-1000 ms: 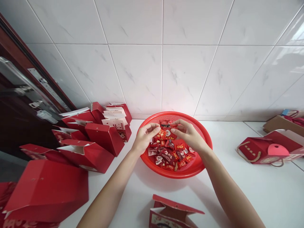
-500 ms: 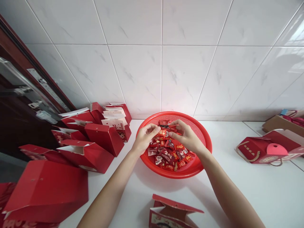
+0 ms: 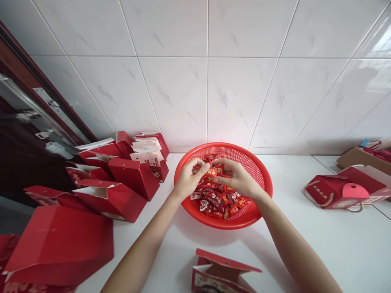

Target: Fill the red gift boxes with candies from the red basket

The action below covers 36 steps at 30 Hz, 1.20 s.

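Note:
My left hand [image 3: 190, 178] is closed, thumb and fingers pinching red wrapped candy [image 3: 210, 173] over a red plastic basket [image 3: 265, 185]. From the right, my right hand [image 3: 237, 176] has its thumb and fingertips curled round the other end of that candy. How many pieces are between the hands cannot be made out. Below them, a pile of wrapped candies [image 3: 215, 199] in red, maroon and orange lies in the basket, partly hidden by my fingers. In front of the basket stands a red paper box [image 3: 227, 270] with its top unfolded.
Several red paper boxes [image 3: 126, 199] crowd the left side of the white counter [image 3: 293, 236]. More red boxes [image 3: 326, 193] lie at the right, near a brown carton [image 3: 351, 156]. A tiled wall [image 3: 232, 101] rises behind the basket. A dark door [image 3: 21, 154] with keys is at the left.
My right fingertips have moved left and closed in on the candy at my left hand. The candy between the hands has turned. Basket and boxes have stayed put.

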Each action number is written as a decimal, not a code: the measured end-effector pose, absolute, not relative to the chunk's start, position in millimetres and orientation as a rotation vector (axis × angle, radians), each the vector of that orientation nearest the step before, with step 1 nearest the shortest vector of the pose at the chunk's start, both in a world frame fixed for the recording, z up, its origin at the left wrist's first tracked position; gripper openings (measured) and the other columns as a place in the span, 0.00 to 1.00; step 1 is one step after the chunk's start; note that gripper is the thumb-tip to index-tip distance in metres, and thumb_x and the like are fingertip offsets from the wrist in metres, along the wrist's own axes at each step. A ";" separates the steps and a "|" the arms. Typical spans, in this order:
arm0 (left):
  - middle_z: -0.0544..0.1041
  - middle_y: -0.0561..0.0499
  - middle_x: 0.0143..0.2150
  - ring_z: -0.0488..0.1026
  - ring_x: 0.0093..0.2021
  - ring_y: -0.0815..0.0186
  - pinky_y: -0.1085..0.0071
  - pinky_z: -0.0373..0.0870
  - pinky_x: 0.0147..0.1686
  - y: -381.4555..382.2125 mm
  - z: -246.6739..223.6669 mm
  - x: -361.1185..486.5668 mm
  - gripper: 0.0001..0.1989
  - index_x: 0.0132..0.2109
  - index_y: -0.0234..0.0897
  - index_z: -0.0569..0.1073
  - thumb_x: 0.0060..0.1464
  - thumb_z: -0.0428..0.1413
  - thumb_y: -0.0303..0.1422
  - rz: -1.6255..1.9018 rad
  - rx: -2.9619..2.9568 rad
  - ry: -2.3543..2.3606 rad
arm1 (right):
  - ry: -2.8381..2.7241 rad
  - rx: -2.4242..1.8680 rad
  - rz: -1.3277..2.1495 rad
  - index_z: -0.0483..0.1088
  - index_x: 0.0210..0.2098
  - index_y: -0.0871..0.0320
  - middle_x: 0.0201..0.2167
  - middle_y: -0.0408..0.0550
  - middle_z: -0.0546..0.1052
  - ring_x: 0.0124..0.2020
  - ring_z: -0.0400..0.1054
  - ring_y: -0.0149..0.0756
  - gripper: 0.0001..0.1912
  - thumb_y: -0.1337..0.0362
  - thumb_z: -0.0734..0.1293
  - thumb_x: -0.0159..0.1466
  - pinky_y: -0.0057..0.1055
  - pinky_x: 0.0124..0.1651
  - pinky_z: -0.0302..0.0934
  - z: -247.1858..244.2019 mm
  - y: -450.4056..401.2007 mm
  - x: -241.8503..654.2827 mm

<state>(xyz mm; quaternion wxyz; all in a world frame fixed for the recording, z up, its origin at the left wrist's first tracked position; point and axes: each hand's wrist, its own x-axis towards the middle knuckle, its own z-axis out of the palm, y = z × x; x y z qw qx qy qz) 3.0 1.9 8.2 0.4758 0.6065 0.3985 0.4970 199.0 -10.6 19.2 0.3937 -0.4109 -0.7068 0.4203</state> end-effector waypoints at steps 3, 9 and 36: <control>0.65 0.58 0.25 0.63 0.22 0.71 0.75 0.61 0.21 1.1 6.6 2.8 0.26 0.30 0.40 0.68 0.51 0.65 0.57 1.235 1.556 1.024 | -1.800 -1.036 1.126 0.73 0.54 0.55 0.38 0.46 0.77 0.42 0.73 0.43 0.25 0.55 0.76 0.60 0.39 0.42 0.70 19.5 -11.0 200.2; 0.68 0.58 0.26 0.62 0.21 0.71 0.73 0.57 0.21 -4.1 6.8 2.2 0.21 0.30 0.40 0.67 0.58 0.62 0.51 1.239 1.750 1.140 | -1.805 -0.956 1.282 0.74 0.53 0.54 0.38 0.47 0.78 0.41 0.75 0.42 0.27 0.48 0.78 0.59 0.39 0.43 0.72 24.7 -14.1 199.1; 0.85 0.44 0.45 0.82 0.41 0.57 0.63 0.79 0.43 4.4 7.6 -5.3 0.23 0.44 0.36 0.84 0.40 0.76 0.39 1.021 1.309 0.876 | -1.699 -0.981 1.053 0.78 0.49 0.53 0.58 0.52 0.79 0.57 0.74 0.48 0.18 0.65 0.75 0.59 0.47 0.59 0.69 24.8 -12.3 201.8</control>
